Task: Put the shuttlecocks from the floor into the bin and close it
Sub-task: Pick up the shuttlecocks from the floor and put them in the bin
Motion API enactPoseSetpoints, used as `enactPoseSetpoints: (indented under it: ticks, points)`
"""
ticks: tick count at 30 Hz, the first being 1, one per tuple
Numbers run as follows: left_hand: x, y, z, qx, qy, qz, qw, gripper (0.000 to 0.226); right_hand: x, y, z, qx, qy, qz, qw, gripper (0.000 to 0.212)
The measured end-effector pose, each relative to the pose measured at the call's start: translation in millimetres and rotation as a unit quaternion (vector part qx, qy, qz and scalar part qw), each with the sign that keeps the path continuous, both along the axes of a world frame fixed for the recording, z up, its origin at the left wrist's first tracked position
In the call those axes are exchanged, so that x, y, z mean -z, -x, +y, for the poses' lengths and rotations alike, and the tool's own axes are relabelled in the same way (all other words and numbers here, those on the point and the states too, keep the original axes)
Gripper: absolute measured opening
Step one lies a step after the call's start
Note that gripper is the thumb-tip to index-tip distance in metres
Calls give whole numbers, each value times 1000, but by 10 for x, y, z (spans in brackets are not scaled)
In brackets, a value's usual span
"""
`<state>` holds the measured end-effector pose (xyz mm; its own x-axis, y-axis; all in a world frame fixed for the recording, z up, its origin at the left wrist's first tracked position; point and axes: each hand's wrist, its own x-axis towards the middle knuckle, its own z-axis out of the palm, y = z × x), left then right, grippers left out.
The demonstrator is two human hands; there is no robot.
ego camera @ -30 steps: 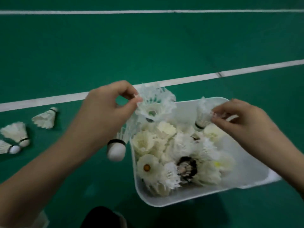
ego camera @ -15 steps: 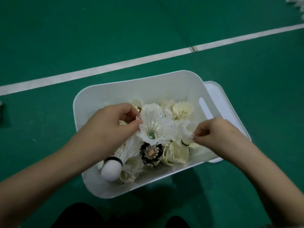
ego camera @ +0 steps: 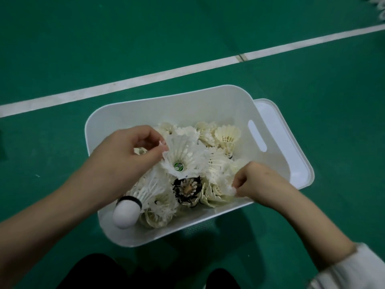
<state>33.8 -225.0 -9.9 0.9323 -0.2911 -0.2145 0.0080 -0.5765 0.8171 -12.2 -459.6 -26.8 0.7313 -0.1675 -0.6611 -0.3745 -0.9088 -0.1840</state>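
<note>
Pinching shuttlecocks (ego camera: pixel 179 159) inside the bin (ego camera: pixel 208 97), we gripped two by the feathers in the left hand (ego camera: pixel 125 155) and one in the right hand (ego camera: pixel 254 180), none released yet. Bin looked nearly full. The lid (ego camera: pixel 291 142) lay off at its right side, and stray shuttlecocks (ego camera: pixel 378 11) lay on the floor (ego camera: pixel 83 49) far away.

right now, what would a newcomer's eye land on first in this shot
The white bin, heaped with pale shuttlecocks, sits mid-frame on the green floor. Both hands are over it: the left hand pinches a shuttlecock with a green sticker, the right hand pinches a white shuttlecock near the front wall. One dark shuttlecock stands out in the pile's middle.
</note>
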Motion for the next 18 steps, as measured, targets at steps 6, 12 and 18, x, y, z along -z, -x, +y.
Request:
enactPoseSetpoints:
  ticks: [6,12,18]
  points:
    - [46,11,-80,12,30,15,999,9,-59,-8,10,-73,19,5,997,37]
    - [70,55,-144,22,36,10,999,8,-569,59,-18,-102,-38,-174,979,39]
    - [43,36,-233,5,65,-2,998,7,-555,15,271,-148,-186,-211,948,28]
